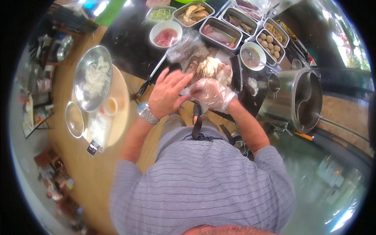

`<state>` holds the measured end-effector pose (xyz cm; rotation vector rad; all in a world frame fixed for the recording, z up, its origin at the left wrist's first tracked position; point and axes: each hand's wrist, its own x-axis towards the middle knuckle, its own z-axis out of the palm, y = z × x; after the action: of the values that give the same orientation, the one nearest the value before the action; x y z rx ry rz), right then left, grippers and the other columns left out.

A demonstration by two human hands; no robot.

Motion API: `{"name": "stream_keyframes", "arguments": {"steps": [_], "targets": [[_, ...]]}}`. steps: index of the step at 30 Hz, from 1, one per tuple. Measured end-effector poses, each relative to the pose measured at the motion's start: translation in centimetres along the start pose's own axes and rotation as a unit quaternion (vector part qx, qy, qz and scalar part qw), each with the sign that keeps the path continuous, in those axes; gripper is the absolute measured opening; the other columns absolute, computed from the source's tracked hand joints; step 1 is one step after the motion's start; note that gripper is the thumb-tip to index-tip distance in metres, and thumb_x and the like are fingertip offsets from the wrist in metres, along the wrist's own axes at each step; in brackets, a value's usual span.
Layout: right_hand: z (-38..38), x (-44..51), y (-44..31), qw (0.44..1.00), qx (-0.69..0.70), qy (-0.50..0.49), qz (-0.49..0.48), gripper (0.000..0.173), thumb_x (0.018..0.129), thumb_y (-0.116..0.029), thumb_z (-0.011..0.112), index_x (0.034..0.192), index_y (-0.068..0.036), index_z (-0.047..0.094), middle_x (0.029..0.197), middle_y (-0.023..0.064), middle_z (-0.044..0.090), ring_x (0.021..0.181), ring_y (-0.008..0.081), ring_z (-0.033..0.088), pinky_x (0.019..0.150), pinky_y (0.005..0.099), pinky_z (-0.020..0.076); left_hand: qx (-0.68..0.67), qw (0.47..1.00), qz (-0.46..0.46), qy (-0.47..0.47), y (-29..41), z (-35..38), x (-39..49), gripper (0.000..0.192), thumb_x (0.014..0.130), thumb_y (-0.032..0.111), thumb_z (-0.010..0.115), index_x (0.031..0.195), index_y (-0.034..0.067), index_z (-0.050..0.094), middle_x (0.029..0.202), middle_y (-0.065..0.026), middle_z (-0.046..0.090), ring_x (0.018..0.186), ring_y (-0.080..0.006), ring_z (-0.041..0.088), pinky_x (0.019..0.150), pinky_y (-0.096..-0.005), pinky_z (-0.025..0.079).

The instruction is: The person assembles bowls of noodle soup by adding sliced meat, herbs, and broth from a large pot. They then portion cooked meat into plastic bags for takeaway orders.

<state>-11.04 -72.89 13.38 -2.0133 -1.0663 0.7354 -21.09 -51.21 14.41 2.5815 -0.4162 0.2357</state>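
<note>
My left hand (169, 92) is bare, with a metal-band watch (147, 113) on the wrist. Its fingers are spread, and the thumb comes close to my right hand's fingertips; whether they touch I cannot tell. A clear plastic glove (226, 98) covers my right hand (210, 91). The fingers of that hand are bent, and what may be between them is hidden. Just beyond both hands lies a pile of sliced cooked meat (213, 69), pale and brown. A crumpled clear plastic bag (186, 45) lies at its upper left.
Steel trays hold meatballs (268, 44) and sliced meat (218, 36). White bowls contain red meat (165, 36) and broth with a spoon (252, 57). A black-handled knife (145, 85) projects over the counter edge. At right stands a divided steel pot (304, 100); at left, a noodle bowl (95, 77).
</note>
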Motion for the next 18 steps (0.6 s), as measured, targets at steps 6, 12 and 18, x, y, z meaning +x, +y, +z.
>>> {"name": "stream_keyframes", "arguments": {"steps": [6, 12, 18], "targets": [[3.9, -1.9, -0.1, 0.975, 0.024, 0.218, 0.043, 0.026, 0.089, -0.021, 0.077, 0.107, -0.002, 0.076, 0.106, 0.0183, 0.075, 0.099, 0.0333, 0.072, 0.088, 0.0403, 0.0553, -0.113, 0.987, -0.112, -0.016, -1.2, 2.8, -2.3, 0.011, 0.090, 0.016, 0.074, 0.090, 0.005, 0.073, 0.082, -0.0122, 0.072, 0.079, -0.0318, 0.069, 0.075, -0.0416, 0.053], [6.0, -4.9, -2.5, 0.925, 0.103, 0.327, 0.163, 0.027, 0.093, -0.028, 0.076, 0.101, -0.002, 0.078, 0.095, 0.0144, 0.076, 0.089, 0.0246, 0.072, 0.081, 0.0354, 0.0542, -0.294, 0.894, -0.335, 0.052, -2.0, 3.1, -3.3, 0.039, 0.090, 0.032, 0.083, 0.080, 0.001, 0.061, 0.067, -0.0039, 0.059, 0.064, -0.0084, 0.049, 0.057, -0.0299, 0.045], [7.5, -1.0, -4.9, 0.940, 0.160, 0.207, 0.221, 0.042, 0.094, -0.042, 0.072, 0.103, -0.001, 0.076, 0.092, 0.0137, 0.074, 0.084, 0.0216, 0.069, 0.080, 0.0364, 0.0541, -0.311, 0.921, -0.226, 0.058, 0.0, 4.3, -4.7, 0.032, 0.088, 0.022, 0.084, 0.081, 0.001, 0.060, 0.071, -0.0049, 0.061, 0.064, -0.0091, 0.051, 0.059, -0.0307, 0.046]]}}
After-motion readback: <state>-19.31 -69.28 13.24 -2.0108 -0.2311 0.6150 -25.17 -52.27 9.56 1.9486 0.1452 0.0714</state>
